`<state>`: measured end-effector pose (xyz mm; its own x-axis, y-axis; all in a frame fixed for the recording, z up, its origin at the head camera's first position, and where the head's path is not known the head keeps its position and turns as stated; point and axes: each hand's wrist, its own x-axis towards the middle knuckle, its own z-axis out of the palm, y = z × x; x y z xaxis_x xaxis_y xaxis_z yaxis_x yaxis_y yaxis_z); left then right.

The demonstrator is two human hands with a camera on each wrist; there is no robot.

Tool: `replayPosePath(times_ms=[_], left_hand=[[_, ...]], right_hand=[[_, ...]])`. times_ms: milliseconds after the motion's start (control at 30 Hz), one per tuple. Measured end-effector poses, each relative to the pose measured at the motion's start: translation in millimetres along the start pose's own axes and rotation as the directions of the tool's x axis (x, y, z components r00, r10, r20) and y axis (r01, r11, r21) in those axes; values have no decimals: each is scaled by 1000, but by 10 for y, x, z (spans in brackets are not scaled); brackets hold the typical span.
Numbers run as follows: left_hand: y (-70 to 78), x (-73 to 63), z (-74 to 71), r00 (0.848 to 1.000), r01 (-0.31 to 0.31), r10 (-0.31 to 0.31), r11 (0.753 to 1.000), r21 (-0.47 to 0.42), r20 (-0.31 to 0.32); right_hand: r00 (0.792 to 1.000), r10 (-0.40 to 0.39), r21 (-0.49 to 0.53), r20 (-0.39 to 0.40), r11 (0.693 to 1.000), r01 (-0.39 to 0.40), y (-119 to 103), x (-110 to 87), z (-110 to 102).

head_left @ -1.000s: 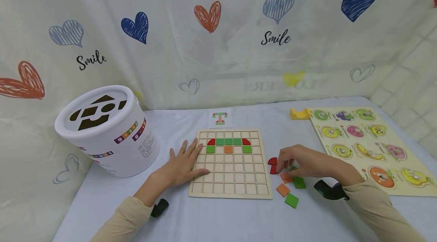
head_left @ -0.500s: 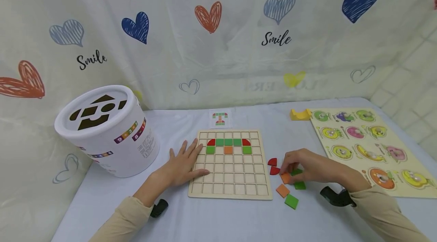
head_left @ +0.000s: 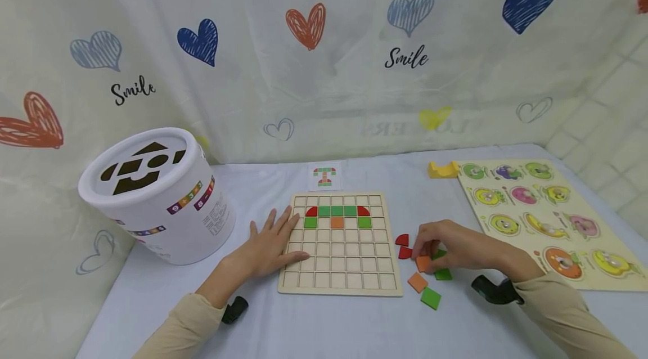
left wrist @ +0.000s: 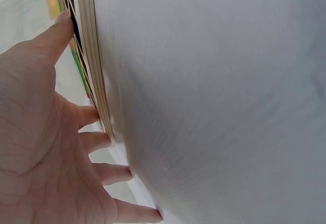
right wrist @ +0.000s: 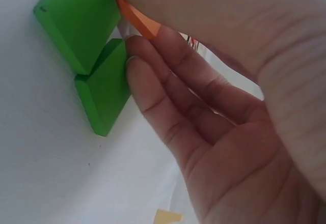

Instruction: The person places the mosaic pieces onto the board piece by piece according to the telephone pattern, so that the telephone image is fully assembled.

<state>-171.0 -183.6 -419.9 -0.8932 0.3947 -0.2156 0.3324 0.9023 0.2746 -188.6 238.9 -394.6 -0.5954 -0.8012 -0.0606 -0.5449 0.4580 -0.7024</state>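
My left hand (head_left: 268, 246) lies with fingers spread on the left edge of a wooden grid board (head_left: 349, 280); its thumb reaches over the rim. On the board sit red quarter-round tiles (head_left: 311, 211), green tiles (head_left: 364, 223) and an orange tile (head_left: 337, 223), all in the upper rows. To the right of the board, my right hand (head_left: 450, 246) pinches an orange square tile (right wrist: 140, 18) between thumb and fingers. Two green square tiles (right wrist: 81, 25) lie by those fingertips. Two loose red quarter-round tiles (head_left: 402, 240) are left of the hand.
Nearer to me lie another orange tile (head_left: 417, 282) and a green tile (head_left: 431, 298). A pattern card (head_left: 325, 176) is behind the board. At left stands a white tub (head_left: 162, 201) with shaped slots; at right, a fruit puzzle board (head_left: 541, 212) and a yellow piece (head_left: 442, 170).
My right hand has shifted slightly toward me and its fingers have come onto the orange tile, showing more of the lower red tile. My left hand has stayed put.
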Motion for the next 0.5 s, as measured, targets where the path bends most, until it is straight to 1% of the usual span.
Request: replayPosePath(times_ms=[100,333,500], left_hand=[[-6,0,2,1000,4,-4,1000,4,-1],[-6,1,-1,1000,-1,1,1000,1,-3],[5,-11,-9,1000,-1,1,1000,1,0]], right_hand=[[1000,-4,19,-12,1000,4,-3,-2,9],[993,-109,86,-33,990,112,28,-3,19],[988,-140,81,-61,986,144,6,53,31]])
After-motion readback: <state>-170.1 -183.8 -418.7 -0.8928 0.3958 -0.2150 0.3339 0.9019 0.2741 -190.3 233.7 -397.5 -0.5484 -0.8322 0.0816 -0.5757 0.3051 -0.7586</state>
